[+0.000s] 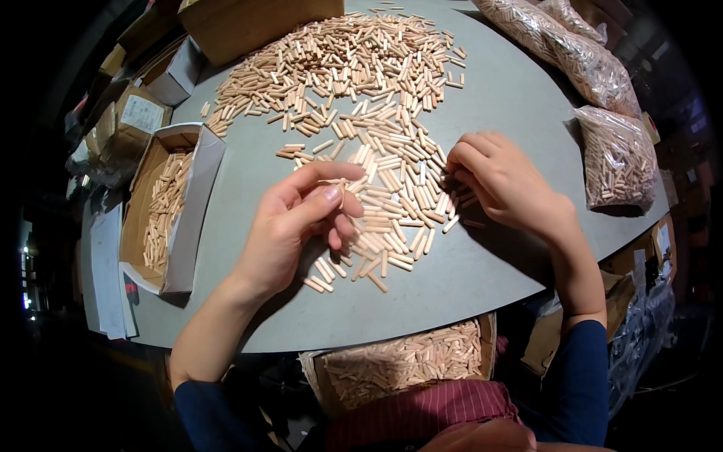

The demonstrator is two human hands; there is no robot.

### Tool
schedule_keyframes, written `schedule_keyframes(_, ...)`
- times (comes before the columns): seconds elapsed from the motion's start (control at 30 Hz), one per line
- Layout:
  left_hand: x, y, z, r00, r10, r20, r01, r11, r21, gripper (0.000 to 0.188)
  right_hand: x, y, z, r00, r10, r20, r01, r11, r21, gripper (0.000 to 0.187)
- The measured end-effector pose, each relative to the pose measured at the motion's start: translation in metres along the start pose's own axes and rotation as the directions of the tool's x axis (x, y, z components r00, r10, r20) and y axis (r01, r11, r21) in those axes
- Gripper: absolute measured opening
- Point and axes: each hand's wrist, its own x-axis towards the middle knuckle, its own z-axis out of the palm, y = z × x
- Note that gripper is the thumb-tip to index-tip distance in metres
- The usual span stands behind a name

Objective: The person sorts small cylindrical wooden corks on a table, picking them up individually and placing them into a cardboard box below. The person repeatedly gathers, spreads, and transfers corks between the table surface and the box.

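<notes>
So, the open box (489, 346) of wooden dowels (407, 358) sits under the table's (252, 166) near edge, probably for easy reach; left hand (290, 215) loosely pinches seemingly one dowel, right hand (508, 181) curls beside the loose spread (407, 177), hold hidden; the heap (339, 64) beyond likely leaves working room.

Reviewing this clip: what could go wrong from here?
The pale wooden cylindrical dowels nearest the front of the curved grey table could roll off if the bare left hand sweeps them. The clear plastic bag of dowels by the right edge might slip if bumped.
</notes>
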Motion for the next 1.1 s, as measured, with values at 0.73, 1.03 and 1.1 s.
schedule_keyframes(0.73, -0.025, -0.015, 0.027, 0.915, -0.217, 0.341, 0.178, 0.974, 0.143, 0.02, -0.002, -0.067, 0.01, 0.947, 0.029, 0.321, -0.299, 0.448, 0.842, 0.015)
schedule_keyframes(1.03, -0.027, -0.01, 0.03, 0.919, -0.232, 0.318, 0.143, 0.95, 0.279, 0.019, -0.002, -0.067, 0.009, 0.955, 0.01, 0.296, -0.265, 0.476, 0.838, 0.014)
schedule_keyframes(1.1, -0.028, -0.01, 0.029, 0.925, -0.194, 0.326, 0.072, 0.934, 0.35, 0.018, -0.003, -0.069, 0.009, 0.952, 0.03, 0.304, -0.282, 0.472, 0.836, 0.014)
